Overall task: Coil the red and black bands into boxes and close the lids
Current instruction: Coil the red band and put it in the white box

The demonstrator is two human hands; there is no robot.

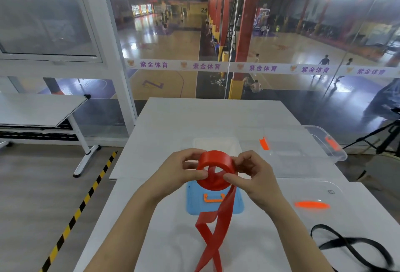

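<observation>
Both hands hold the red band (216, 163) above the table, partly wound into a thick coil. My left hand (181, 174) pinches the coil's left side; my right hand (253, 174) grips its right side. The band's loose tail (216, 228) hangs down, twisted, toward the near edge. Under the coil lies a blue lid (194, 202) with an orange handle. A small clear box (216, 144) sits just behind my hands. The black band (350, 243) lies loose in loops at the near right.
A large clear box (303, 155) with orange latches stands at the right. Its clear lid (320, 196) with an orange handle lies nearer, on the right. White table (164, 124); a second table stands left, a tripod at the far right, a glass wall behind.
</observation>
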